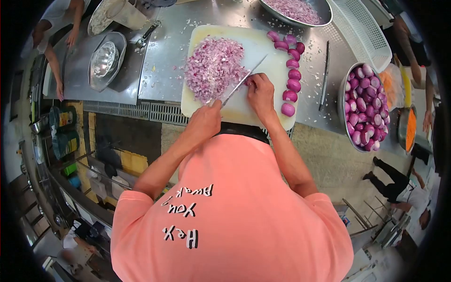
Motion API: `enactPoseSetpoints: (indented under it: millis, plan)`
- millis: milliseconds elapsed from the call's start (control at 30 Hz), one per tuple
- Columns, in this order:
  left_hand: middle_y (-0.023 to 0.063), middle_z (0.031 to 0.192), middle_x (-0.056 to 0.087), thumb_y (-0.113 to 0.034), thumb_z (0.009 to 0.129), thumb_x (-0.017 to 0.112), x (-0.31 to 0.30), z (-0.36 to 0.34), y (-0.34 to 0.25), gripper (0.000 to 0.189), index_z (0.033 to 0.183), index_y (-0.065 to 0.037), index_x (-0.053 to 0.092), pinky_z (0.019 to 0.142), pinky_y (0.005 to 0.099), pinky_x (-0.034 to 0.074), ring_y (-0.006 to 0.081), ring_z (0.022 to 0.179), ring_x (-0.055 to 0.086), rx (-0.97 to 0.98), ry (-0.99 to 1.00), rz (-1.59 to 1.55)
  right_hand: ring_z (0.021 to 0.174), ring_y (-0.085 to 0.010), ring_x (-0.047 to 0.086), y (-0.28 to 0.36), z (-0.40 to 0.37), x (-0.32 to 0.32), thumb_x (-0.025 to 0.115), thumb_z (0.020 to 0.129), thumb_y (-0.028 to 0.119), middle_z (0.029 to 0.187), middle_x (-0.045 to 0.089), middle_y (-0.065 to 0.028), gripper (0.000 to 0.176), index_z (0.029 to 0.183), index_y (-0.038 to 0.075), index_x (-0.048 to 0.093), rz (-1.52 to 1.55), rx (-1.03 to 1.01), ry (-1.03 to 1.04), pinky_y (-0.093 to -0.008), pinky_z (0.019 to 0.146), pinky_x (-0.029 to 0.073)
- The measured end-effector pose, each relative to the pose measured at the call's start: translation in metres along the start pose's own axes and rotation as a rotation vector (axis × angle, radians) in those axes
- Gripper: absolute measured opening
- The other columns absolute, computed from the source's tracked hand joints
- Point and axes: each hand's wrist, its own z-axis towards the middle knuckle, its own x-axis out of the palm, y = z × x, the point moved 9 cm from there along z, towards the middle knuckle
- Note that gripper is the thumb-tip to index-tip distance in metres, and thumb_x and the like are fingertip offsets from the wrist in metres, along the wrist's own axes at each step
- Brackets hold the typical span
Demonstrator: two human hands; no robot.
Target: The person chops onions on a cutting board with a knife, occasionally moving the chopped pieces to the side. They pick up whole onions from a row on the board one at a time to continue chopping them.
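The left hand [203,121] is clenched around the handle of a knife [244,79], whose blade slants up and away from the grip across the white cutting board [244,43]. The right hand [261,94] lies just beside the blade, on the far side from the knife hand, fingers curled down onto the board. Whether it pins a piece under them cannot be told. A heap of chopped red onion [213,68] lies against the blade, just ahead of the knife grip. Past the right hand, a row of peeled onion halves [293,75] runs along the board's edge. Farther out on that side stands a metal bowl [343,101] of peeled onions.
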Motion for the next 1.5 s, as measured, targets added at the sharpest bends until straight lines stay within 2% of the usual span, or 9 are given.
enactPoseSetpoints:
  millis: [200,333,400,500,567,733,867,1000,1500]
  plan:
    - [0.0304,0.063,0.057,0.001,0.084,0.050,-0.015,0.000,-0.014,0.008,0.089,0.007,0.051,0.060,0.0573,0.045,0.0502,0.065,0.058,-0.035,0.001,-0.073,0.078,-0.0397,0.060,0.003,0.003,-0.001,0.060,0.078,-0.006,0.086,0.060,-0.0191,0.008,0.085,-0.003,0.063,-0.005,-0.041,-0.004,-0.0462,0.069,0.049]
    - [0.0304,0.062,0.056,0.000,0.085,0.050,0.003,0.011,-0.008,0.008,0.089,0.007,0.051,0.060,0.0566,0.045,0.0497,0.064,0.059,0.014,-0.039,-0.034,0.078,-0.0396,0.060,0.003,0.000,0.001,0.060,0.077,-0.007,0.085,0.060,-0.0188,0.009,0.085,-0.003,0.063,-0.004,-0.045,-0.019,-0.0454,0.069,0.049]
    - [0.0319,0.066,0.056,-0.002,0.086,0.052,-0.007,0.008,-0.011,0.015,0.097,0.008,0.051,0.058,0.0555,0.044,0.0508,0.065,0.057,-0.030,0.010,-0.041,0.078,-0.0395,0.060,0.004,0.000,-0.003,0.060,0.077,-0.007,0.085,0.059,-0.0187,0.009,0.084,-0.003,0.062,0.000,-0.071,-0.036,-0.0452,0.069,0.049]
    - [0.0325,0.066,0.056,-0.002,0.086,0.052,0.002,0.004,-0.011,0.016,0.098,0.008,0.051,0.059,0.0554,0.044,0.0515,0.067,0.058,-0.081,0.003,-0.073,0.078,-0.0392,0.060,0.000,0.002,0.000,0.060,0.077,-0.007,0.084,0.059,-0.0186,0.008,0.084,-0.003,0.062,0.006,-0.032,-0.036,-0.0445,0.070,0.049]
    - [0.0326,0.067,0.056,-0.002,0.086,0.052,0.020,0.018,-0.002,0.015,0.098,0.008,0.051,0.061,0.0557,0.044,0.0515,0.069,0.058,-0.064,-0.018,-0.064,0.078,-0.0392,0.060,0.001,0.000,-0.001,0.060,0.077,-0.008,0.084,0.059,-0.0181,0.010,0.085,-0.003,0.062,0.007,-0.063,-0.030,-0.0445,0.069,0.049]
    - [0.0323,0.067,0.059,0.000,0.083,0.052,-0.016,0.020,-0.020,0.015,0.094,0.010,0.053,0.061,0.0564,0.047,0.0503,0.066,0.060,0.022,-0.115,-0.083,0.079,-0.0383,0.060,0.003,0.004,-0.001,0.059,0.076,-0.008,0.084,0.060,-0.0174,0.013,0.086,-0.001,0.063,0.037,-0.161,0.000,-0.0453,0.071,0.049]
    - [0.0328,0.070,0.059,-0.002,0.084,0.052,0.006,0.024,0.003,0.016,0.096,0.009,0.054,0.063,0.0563,0.046,0.0498,0.071,0.061,-0.068,-0.088,-0.031,0.081,-0.0373,0.060,0.012,0.004,0.000,0.061,0.076,-0.006,0.085,0.061,-0.0166,0.012,0.086,0.000,0.063,-0.060,-0.214,0.070,-0.0459,0.071,0.049]
    - [0.0334,0.075,0.059,-0.005,0.087,0.052,-0.002,0.029,-0.003,0.016,0.097,0.007,0.054,0.065,0.0553,0.045,0.0489,0.076,0.061,-0.133,-0.048,-0.068,0.080,-0.0379,0.060,0.010,0.000,0.009,0.062,0.076,-0.004,0.084,0.061,-0.0169,0.012,0.087,0.000,0.063,-0.101,-0.156,0.122,-0.0458,0.070,0.049]
    - [0.0318,0.077,0.060,-0.008,0.090,0.050,0.011,0.053,-0.017,0.015,0.093,0.006,0.054,0.067,0.0531,0.046,0.0488,0.077,0.061,-0.132,-0.058,-0.154,0.078,-0.0416,0.060,0.004,-0.008,0.003,0.058,0.077,-0.005,0.078,0.058,-0.0212,0.007,0.082,-0.001,0.061,-0.085,-0.109,0.138,-0.0486,0.069,0.048]
